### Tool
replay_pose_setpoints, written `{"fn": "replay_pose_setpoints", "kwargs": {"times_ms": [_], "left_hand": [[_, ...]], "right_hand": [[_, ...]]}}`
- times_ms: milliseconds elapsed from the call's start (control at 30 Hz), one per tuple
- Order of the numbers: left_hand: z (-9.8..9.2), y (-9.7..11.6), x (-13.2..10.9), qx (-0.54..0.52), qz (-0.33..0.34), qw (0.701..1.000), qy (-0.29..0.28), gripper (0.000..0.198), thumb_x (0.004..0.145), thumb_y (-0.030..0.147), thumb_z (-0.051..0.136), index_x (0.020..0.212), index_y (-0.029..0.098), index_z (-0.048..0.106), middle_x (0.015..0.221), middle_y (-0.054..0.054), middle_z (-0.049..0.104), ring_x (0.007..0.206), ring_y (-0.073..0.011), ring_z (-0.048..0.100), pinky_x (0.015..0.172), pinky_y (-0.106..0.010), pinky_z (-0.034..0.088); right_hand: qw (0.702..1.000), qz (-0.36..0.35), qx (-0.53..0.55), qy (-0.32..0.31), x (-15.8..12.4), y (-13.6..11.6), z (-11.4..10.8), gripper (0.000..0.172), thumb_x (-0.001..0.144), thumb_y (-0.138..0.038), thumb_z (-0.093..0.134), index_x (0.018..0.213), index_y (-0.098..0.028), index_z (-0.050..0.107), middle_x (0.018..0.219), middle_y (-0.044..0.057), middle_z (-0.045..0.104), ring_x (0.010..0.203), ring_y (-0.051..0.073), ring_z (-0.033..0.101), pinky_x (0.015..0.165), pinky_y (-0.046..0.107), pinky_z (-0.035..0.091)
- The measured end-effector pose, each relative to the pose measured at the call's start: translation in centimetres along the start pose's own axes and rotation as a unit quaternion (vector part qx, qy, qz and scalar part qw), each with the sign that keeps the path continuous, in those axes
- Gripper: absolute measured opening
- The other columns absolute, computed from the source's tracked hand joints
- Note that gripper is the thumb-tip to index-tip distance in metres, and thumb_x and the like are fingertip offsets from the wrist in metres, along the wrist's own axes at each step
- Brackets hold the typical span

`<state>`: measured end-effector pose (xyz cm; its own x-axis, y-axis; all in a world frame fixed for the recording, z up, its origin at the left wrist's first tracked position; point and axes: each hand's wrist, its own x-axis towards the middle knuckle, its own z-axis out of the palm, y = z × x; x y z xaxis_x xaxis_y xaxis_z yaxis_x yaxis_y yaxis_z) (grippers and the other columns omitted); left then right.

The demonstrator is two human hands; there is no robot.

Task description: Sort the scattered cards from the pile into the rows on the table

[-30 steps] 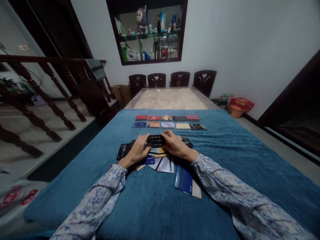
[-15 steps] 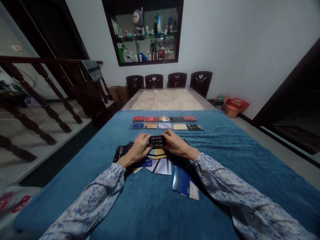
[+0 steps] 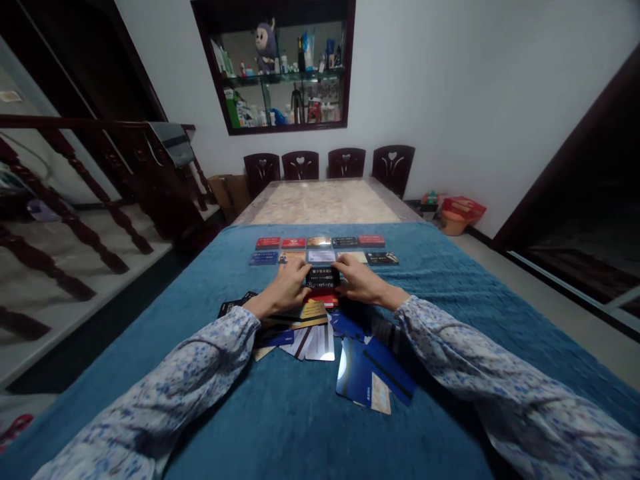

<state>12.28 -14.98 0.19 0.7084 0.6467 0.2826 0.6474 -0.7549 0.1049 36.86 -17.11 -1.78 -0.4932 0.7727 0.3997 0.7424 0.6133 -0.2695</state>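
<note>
A black card (image 3: 323, 277) with white lettering is held between both hands, just above the cloth. My left hand (image 3: 283, 289) pinches its left edge, and my right hand (image 3: 364, 280) grips the right edge. Below it lies a loose pile of cards: a yellow card (image 3: 310, 313), a red card (image 3: 327, 299), a white striped card (image 3: 320, 342) and several blue ones, among them a blue card (image 3: 354, 375) nearer me. Beyond my hands are two rows of cards, with a red card (image 3: 269, 243) at the back left and a black card (image 3: 383, 259) at the front right.
A blue cloth (image 3: 240, 420) covers the near part of the table, and the marble-like tabletop (image 3: 320, 200) shows beyond. Several dark chairs (image 3: 300, 165) stand at the far end. A wooden railing (image 3: 90, 207) runs along the left; an orange bucket (image 3: 454, 223) is at the right.
Both hands have carried the black card forward, toward the rows. More of the pile, including a red card and further blue cards, now shows. The view has shifted slightly.
</note>
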Motion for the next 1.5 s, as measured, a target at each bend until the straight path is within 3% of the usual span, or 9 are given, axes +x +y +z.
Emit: {"fn": "replay_pose_setpoints", "kwargs": {"times_ms": [300, 567, 900, 1500], "left_hand": [[0.9, -0.7, 4.2, -0.041, -0.002, 0.999, -0.008, 0.046, 0.079, 0.022, 0.066, 0.124, 0.020, 0.060, 0.121, -0.012, 0.057, 0.113, -0.0302, 0.053, 0.101, -0.049, 0.046], [0.6, -0.5, 7.7, 0.011, -0.017, 0.998, -0.058, 0.044, 0.084, 0.024, 0.063, 0.128, 0.018, 0.058, 0.130, -0.015, 0.054, 0.123, -0.0333, 0.048, 0.100, -0.052, 0.043], [1.4, -0.9, 12.0, 0.035, -0.030, 0.996, -0.075, 0.044, 0.084, 0.023, 0.063, 0.128, 0.020, 0.060, 0.132, -0.015, 0.055, 0.125, -0.0337, 0.045, 0.100, -0.052, 0.042], [4.3, -2.6, 18.4, 0.051, -0.073, 0.990, -0.112, 0.041, 0.085, 0.027, 0.062, 0.125, 0.021, 0.061, 0.136, -0.014, 0.054, 0.132, -0.0340, 0.038, 0.105, -0.055, 0.037]], "right_hand": [[0.999, 0.042, 0.002, 0.006, 0.6, 3.7, -1.3, 0.041, 0.072, -0.018, 0.076, 0.111, -0.016, 0.067, 0.109, 0.012, 0.060, 0.101, 0.027, 0.059, 0.089, 0.040, 0.050], [0.998, 0.043, -0.044, -0.019, 2.2, 6.3, -3.0, 0.036, 0.072, -0.023, 0.079, 0.106, -0.015, 0.071, 0.106, 0.012, 0.065, 0.102, 0.028, 0.061, 0.089, 0.037, 0.049], [0.988, 0.070, -0.110, -0.080, 4.1, 8.6, -5.2, 0.034, 0.077, -0.027, 0.076, 0.106, -0.011, 0.073, 0.108, 0.016, 0.067, 0.099, 0.028, 0.061, 0.085, 0.033, 0.046], [0.958, 0.117, -0.197, -0.170, 8.1, 15.2, -4.3, 0.039, 0.079, -0.035, 0.073, 0.113, -0.016, 0.073, 0.116, 0.015, 0.068, 0.104, 0.028, 0.060, 0.090, 0.032, 0.044]]}}
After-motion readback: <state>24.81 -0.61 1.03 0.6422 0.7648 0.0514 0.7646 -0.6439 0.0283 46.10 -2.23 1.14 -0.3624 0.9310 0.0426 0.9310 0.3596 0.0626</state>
